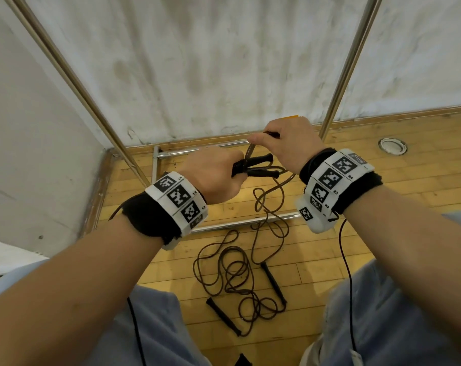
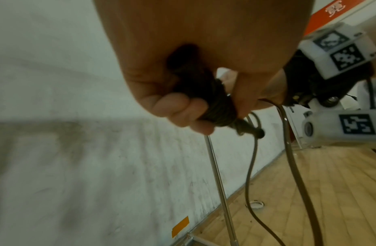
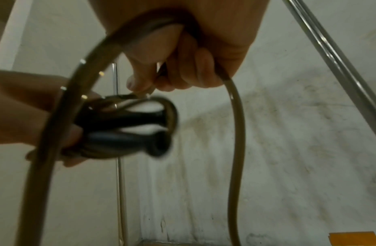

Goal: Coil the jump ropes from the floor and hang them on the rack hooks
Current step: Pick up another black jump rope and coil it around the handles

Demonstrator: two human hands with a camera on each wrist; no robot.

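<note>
My left hand (image 1: 216,175) grips the two black handles (image 1: 258,166) of a brown jump rope side by side, with turns of rope wound round them (image 2: 212,106). Just right of it, my right hand (image 1: 285,143) pinches the rope's cord (image 3: 235,116) above the handles. The slack cord (image 1: 269,199) hangs from both hands to the floor. A second jump rope (image 1: 234,276) lies tangled on the wooden floor below, its black handles (image 1: 274,283) loose beside it. The rack's metal posts (image 1: 343,72) rise behind my hands; no hooks show.
The rack's base bars (image 1: 240,223) lie on the floor under my hands, against a stained white wall (image 1: 211,62). A round floor fitting (image 1: 392,146) sits at the right. My knees in light blue trousers (image 1: 382,313) flank the tangled rope.
</note>
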